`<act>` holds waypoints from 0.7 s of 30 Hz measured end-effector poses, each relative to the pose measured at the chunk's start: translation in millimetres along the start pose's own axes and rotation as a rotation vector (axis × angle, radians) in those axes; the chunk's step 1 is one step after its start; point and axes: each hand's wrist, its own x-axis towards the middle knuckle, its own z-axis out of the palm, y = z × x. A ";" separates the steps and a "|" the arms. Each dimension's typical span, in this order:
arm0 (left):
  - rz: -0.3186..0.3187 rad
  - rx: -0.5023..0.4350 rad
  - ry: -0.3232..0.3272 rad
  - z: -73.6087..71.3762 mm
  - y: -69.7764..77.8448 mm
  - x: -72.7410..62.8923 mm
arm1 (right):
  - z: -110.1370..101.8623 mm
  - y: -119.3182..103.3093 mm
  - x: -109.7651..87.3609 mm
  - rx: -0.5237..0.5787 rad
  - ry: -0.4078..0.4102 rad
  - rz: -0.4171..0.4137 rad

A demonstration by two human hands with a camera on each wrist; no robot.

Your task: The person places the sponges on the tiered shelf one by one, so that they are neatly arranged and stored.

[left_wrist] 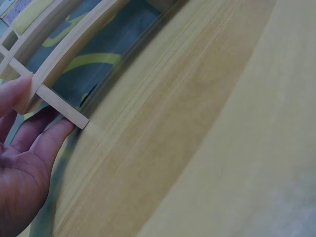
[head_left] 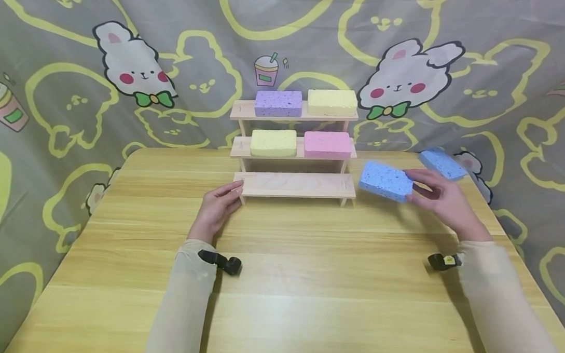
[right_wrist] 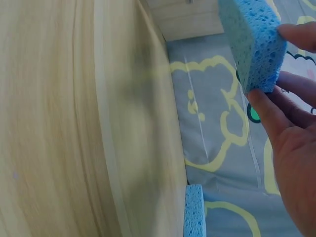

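Note:
A blue sponge (head_left: 385,181) hangs above the table beside the right end of the bottom step, pinched at its right end between the thumb and fingers of my right hand (head_left: 439,194). The right wrist view shows its porous face and edge. My left hand (head_left: 216,207) grips the left end of the bottom step of a three-step wooden rack (head_left: 298,185); in the left wrist view the thumb is on the board's end and the fingers lie by the leg (left_wrist: 63,106). The bottom step is bare.
On the top step sit a purple sponge (head_left: 278,104) and a yellow sponge (head_left: 332,102). The middle step bears another yellow sponge (head_left: 273,143) and a pink sponge (head_left: 327,144). A second blue sponge (head_left: 442,163) lies at the table's far right edge. Behind hangs a patterned curtain (head_left: 204,65).

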 end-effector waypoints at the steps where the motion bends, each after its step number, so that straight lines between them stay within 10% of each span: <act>1: -0.001 0.001 -0.001 -0.1 0.0 0.1 | 1.1 -0.8 0.0 0.011 -0.004 -0.007; 21: 0.003 0.000 -0.011 -0.5 -0.5 -0.1 | 33.6 -16.2 10.3 0.017 -0.097 -0.057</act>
